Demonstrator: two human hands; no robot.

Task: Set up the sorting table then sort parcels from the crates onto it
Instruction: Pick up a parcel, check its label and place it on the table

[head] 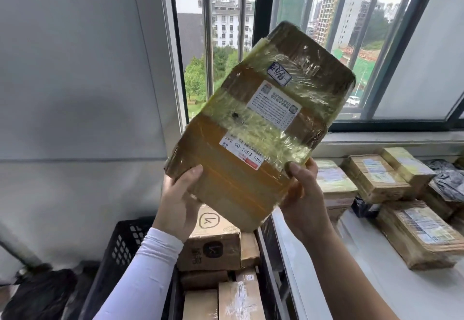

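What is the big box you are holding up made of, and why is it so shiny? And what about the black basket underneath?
The big brown parcel looks like cardboard wrapped in glossy yellowish clear tape; the tape wrinkles and catches window light. The black crate looks like hard matte plastic, moulded with a grid of small holes. Both the left hand and the right hand grip the parcel's lower corners.

**White sorting table beneath the window**

A white table (391,292) is seen at the right, under the window. Several taped cardboard parcels (376,178) with labels are laid on it, some touching. Dark plastic-wrapped packages (449,184) are set among them near the far right edge.
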